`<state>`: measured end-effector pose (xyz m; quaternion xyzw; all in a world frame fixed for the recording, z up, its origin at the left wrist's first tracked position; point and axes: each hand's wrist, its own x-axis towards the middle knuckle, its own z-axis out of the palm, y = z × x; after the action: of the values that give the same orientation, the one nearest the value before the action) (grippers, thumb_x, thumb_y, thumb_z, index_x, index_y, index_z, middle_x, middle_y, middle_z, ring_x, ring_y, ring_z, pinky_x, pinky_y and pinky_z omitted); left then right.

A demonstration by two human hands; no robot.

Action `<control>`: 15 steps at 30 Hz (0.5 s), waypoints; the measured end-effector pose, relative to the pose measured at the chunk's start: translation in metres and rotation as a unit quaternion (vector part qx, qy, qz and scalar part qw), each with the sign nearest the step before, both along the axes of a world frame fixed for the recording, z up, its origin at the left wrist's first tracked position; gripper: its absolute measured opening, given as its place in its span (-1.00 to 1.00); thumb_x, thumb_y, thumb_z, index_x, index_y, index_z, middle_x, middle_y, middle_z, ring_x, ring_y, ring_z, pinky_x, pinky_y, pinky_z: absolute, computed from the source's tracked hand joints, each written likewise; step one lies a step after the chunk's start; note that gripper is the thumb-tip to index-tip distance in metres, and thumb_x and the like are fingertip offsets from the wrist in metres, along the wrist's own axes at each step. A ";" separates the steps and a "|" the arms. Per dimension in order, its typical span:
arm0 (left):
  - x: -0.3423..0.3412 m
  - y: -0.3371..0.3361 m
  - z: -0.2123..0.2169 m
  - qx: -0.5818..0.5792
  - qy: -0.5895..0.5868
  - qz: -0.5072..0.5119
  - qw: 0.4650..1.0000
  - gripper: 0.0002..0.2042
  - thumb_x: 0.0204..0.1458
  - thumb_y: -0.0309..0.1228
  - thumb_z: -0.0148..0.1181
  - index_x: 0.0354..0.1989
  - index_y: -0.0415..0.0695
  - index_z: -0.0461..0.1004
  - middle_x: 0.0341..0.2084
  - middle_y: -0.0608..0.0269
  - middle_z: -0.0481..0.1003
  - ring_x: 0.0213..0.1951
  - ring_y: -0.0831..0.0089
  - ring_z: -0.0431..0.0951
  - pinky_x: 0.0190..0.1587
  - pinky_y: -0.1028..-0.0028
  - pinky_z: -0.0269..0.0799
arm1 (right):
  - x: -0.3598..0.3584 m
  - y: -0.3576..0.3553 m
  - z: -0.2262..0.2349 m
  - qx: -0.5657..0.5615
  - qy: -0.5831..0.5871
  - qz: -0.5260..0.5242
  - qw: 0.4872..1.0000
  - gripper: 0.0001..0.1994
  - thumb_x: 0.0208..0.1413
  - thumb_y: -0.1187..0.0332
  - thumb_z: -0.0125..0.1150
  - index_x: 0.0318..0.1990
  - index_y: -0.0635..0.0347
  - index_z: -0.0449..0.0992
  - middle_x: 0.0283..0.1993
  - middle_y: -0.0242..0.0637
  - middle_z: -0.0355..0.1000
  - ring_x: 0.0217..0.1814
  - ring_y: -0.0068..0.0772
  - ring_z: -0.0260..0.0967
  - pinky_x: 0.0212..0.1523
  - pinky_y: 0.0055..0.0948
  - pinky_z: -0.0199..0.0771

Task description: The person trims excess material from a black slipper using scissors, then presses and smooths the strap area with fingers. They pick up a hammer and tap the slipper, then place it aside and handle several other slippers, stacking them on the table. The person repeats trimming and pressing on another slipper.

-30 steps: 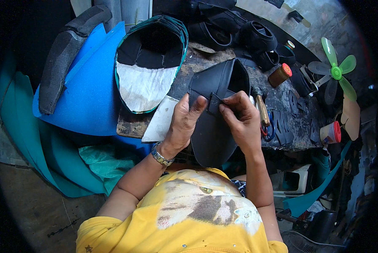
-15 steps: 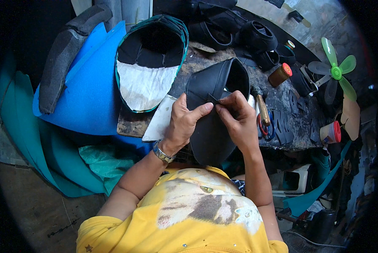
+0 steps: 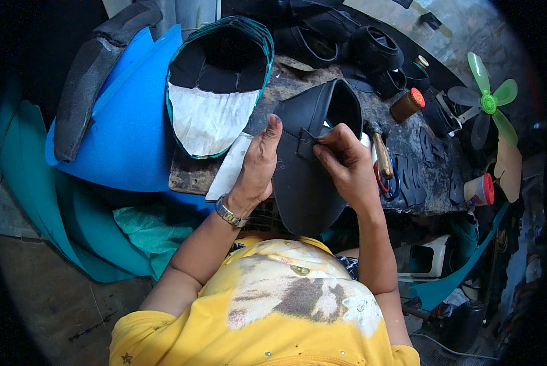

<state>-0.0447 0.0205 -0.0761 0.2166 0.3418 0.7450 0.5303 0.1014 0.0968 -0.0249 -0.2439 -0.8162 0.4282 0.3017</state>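
A large black curved leather piece [image 3: 304, 183], shaped like a seat cover, lies in front of me on a worn worktable [image 3: 407, 146]. My left hand [image 3: 258, 161] rests flat along its left side, thumb up against the edge, holding it. My right hand [image 3: 340, 158] pinches a small black strap piece [image 3: 305, 143] against the upper middle of the leather. A metal watch sits on my left wrist.
A stack of teal-edged seat covers [image 3: 215, 91] with a white lining stands behind. Blue foam sheets [image 3: 127, 134] and a grey foam pad [image 3: 96, 79] lie at left. A wooden-handled hammer [image 3: 380, 152], scissors [image 3: 386, 180], small jars [image 3: 407, 104], black scraps and a green fan [image 3: 483, 100] crowd the right.
My left hand slid lower along the leather's left edge and flattened. My right hand shifted slightly while still pressing the small strap piece.
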 end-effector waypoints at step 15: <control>0.000 -0.002 0.003 0.040 0.003 0.012 0.999 -0.65 -0.01 -0.40 0.32 -0.08 -0.22 0.40 -0.26 0.12 0.55 -0.27 0.40 0.61 -0.24 0.41 0.61 | 0.038 0.010 0.001 -0.019 -0.005 -0.080 0.997 -0.85 0.02 0.44 0.33 -0.31 0.25 0.47 -0.39 -0.44 0.38 -0.35 -0.67 0.36 -0.32 -0.68 0.41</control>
<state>-0.0443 0.0184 -0.0728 0.2361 0.3160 0.7639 0.5108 0.1396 0.1066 -0.0238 -0.3162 -0.7876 0.4166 0.3259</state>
